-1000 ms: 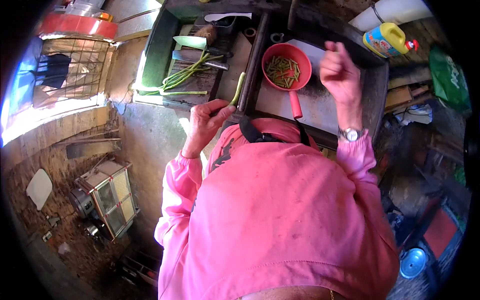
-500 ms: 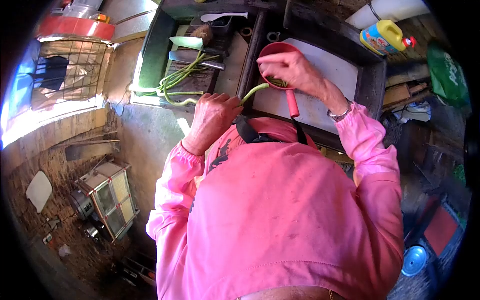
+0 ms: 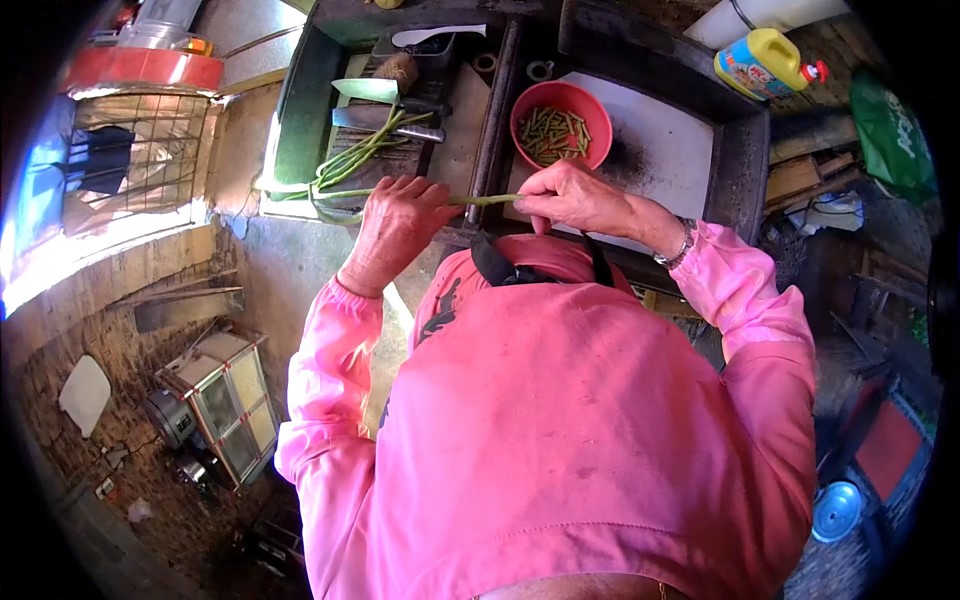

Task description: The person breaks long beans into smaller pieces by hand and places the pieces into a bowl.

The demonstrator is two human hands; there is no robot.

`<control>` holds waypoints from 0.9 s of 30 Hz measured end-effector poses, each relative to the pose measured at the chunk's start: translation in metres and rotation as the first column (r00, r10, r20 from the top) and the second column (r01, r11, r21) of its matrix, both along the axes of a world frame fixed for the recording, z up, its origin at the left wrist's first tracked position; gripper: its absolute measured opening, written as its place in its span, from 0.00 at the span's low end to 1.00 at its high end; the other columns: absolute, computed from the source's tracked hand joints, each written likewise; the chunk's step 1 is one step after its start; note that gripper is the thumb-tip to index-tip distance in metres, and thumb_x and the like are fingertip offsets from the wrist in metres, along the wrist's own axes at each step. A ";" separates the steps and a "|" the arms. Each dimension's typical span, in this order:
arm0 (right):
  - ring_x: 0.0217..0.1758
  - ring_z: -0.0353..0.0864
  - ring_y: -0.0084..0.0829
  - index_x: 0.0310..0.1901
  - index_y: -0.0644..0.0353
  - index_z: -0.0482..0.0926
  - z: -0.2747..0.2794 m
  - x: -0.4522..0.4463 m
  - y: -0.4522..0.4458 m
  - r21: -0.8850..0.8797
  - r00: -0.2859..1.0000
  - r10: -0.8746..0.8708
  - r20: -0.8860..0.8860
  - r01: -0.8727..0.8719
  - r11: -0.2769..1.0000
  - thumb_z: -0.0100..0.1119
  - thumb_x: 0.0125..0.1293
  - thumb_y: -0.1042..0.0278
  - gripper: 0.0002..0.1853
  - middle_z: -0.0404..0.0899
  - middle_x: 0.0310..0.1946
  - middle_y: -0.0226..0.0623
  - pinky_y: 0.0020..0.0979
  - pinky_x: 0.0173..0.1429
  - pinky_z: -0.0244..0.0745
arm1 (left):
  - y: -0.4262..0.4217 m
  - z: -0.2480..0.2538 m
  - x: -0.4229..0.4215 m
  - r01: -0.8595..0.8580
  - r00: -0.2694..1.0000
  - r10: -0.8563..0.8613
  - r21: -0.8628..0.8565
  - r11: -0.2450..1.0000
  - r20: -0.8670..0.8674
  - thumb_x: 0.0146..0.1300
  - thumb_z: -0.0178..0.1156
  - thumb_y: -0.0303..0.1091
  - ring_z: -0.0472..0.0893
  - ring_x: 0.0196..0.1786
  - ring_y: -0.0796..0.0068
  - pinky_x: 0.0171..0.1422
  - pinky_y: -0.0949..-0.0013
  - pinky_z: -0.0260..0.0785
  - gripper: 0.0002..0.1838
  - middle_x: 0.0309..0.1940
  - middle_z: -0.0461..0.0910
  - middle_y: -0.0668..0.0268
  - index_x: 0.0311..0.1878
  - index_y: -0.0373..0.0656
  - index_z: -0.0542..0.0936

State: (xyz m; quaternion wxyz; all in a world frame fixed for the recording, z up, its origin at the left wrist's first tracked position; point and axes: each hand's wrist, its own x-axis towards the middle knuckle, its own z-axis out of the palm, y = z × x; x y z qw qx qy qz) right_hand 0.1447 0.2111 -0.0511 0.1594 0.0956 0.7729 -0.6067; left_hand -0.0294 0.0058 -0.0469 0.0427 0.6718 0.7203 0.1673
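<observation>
Green bean point(image 3: 484, 200) spans the gap between both hands point(image 3: 575, 198)

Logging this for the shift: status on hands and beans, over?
Left hand and right hand gripping one long green bean. Short pieces in red pan. Knives near loose beans, apart from both hands.

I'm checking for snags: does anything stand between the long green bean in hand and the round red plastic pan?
No separate object visibly does; only the bare right hand, holding the bean, overlaps the near rim of the pan in this view.
</observation>
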 end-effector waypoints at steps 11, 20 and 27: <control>0.41 0.81 0.21 0.49 0.65 0.78 -0.015 0.030 0.102 -0.778 0.641 -0.767 0.025 0.494 0.388 0.55 0.71 0.59 0.16 0.82 0.32 0.32 0.21 0.47 0.77 | -0.022 -0.037 0.015 -0.395 0.770 0.402 -0.125 0.910 0.495 0.58 0.67 0.37 0.76 0.22 0.54 0.27 0.62 0.66 0.10 0.19 0.75 0.54 0.31 0.40 0.81; 0.31 0.83 0.33 0.39 0.59 0.84 -0.141 0.021 0.101 0.673 0.836 -0.382 -0.393 0.545 0.500 0.54 0.69 0.48 0.20 0.84 0.27 0.40 0.32 0.43 0.77 | -0.002 -0.037 0.032 -0.244 0.883 0.269 -0.115 0.963 0.385 0.56 0.67 0.39 0.78 0.29 0.51 0.33 0.55 0.68 0.12 0.23 0.76 0.56 0.27 0.41 0.78; 0.40 0.81 0.21 0.56 0.64 0.79 -0.041 0.007 0.052 -0.012 0.881 -0.431 -0.194 0.438 0.899 0.56 0.70 0.61 0.18 0.84 0.35 0.32 0.24 0.44 0.77 | 0.019 -0.028 0.035 -0.028 0.990 0.040 -0.093 0.995 0.136 0.56 0.64 0.38 0.79 0.32 0.57 0.39 0.57 0.68 0.08 0.25 0.77 0.61 0.30 0.44 0.79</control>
